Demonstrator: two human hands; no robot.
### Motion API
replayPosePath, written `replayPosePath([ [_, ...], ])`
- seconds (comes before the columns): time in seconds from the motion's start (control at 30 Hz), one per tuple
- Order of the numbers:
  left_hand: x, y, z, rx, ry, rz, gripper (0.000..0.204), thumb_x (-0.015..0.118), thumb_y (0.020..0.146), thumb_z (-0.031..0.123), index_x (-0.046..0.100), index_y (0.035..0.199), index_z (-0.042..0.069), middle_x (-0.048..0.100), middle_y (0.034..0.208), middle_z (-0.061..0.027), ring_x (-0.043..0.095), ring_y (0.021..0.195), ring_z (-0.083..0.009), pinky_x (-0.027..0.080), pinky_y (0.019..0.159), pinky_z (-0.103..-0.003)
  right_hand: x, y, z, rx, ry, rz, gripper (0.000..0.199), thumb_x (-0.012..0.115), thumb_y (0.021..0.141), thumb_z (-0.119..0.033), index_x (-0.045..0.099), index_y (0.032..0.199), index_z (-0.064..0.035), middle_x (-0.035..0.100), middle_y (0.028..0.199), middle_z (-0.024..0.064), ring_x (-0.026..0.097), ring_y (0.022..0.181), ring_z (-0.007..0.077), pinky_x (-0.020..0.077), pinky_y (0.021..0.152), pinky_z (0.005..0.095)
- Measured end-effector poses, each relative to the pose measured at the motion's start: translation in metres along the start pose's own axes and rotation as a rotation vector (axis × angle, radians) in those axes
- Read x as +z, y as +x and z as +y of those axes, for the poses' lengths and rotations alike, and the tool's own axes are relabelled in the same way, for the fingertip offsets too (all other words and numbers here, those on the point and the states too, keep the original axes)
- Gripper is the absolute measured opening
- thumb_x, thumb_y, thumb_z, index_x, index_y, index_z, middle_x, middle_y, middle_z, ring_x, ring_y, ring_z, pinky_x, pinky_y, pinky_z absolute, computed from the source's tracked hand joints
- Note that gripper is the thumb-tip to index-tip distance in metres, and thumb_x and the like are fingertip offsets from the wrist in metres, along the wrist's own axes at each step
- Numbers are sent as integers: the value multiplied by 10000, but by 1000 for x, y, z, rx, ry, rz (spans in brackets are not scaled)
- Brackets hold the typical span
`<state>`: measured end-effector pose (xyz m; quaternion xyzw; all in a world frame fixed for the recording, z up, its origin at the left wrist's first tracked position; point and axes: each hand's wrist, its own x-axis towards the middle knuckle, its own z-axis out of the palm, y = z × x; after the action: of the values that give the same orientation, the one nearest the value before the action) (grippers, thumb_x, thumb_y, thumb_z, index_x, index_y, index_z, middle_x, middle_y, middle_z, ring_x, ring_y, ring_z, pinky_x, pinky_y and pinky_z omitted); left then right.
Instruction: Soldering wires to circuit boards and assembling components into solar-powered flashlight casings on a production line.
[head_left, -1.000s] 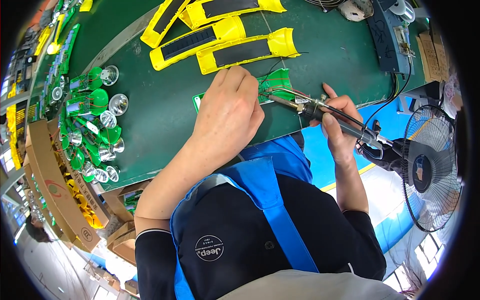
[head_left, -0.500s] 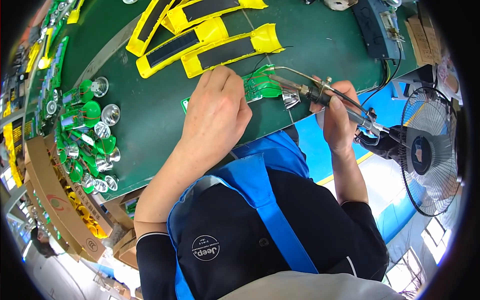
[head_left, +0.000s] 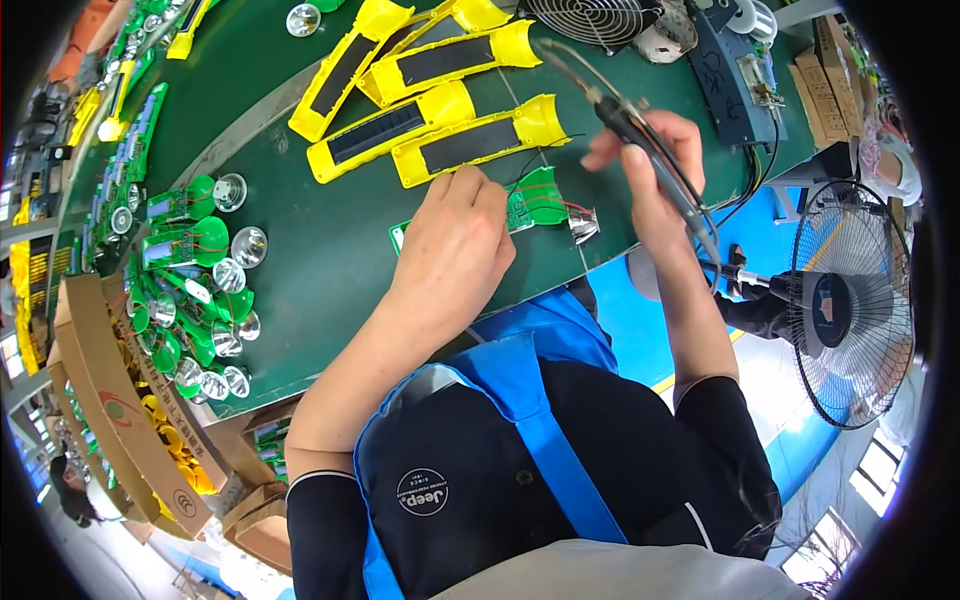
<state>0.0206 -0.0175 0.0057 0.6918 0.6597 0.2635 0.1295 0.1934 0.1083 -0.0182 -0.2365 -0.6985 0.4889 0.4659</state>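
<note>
My left hand [head_left: 455, 235] is closed over the middle of a green circuit board [head_left: 538, 200] at the table's near edge; its fingertips are hidden. Red wires cross the board's right end, where a silver reflector cup [head_left: 583, 226] is attached. A thin dark wire runs between the board and the nearest yellow housing [head_left: 470, 148], which has a dark panel. In my right hand [head_left: 665, 175] is a soldering iron [head_left: 640, 130] with a thin metal tube alongside. Its tip points up and left, raised apart from the board, near the end of another yellow housing [head_left: 455, 60].
Several green boards with reflector cups [head_left: 205, 285] lie at the left, beside a cardboard box [head_left: 125, 400] with yellow parts. A blue-grey unit [head_left: 730, 80] and a fan grille [head_left: 595, 15] stand at the far right. A black fan [head_left: 850, 305] is right of my arm.
The soldering iron has moved up and away from the board, its tip swinging toward the far side. My left hand stays over the board. The whole view has shifted slightly.
</note>
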Motion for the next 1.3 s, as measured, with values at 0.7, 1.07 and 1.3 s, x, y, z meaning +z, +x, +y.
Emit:
replayPosePath([
  [0.7,-23,31,-42,-209,-395,70,61,606,779,29,592,829,-1,576,685,-29,514,590,-88,410,549,-231,-15,0,56,-98,-332,-248,350,577,864,-44,394,1160,-10,562,995,163,616,848,228,530,750,348],
  [1.07,-28,36,-69,128,-64,-97,70,620,774,38,563,809,20,504,804,-60,521,734,-190,423,647,-293,-25,7,2,185,-45,-137,267,572,866,-229,497,972,3,544,799,107,507,707,134,416,675,270],
  [1.3,-21,48,-73,192,-35,-189,92,629,741,57,550,772,20,457,852,-86,483,848,-255,409,730,-345,-14,16,12,602,116,-218,269,583,835,-245,511,888,9,518,671,59,490,596,115,397,562,230],
])
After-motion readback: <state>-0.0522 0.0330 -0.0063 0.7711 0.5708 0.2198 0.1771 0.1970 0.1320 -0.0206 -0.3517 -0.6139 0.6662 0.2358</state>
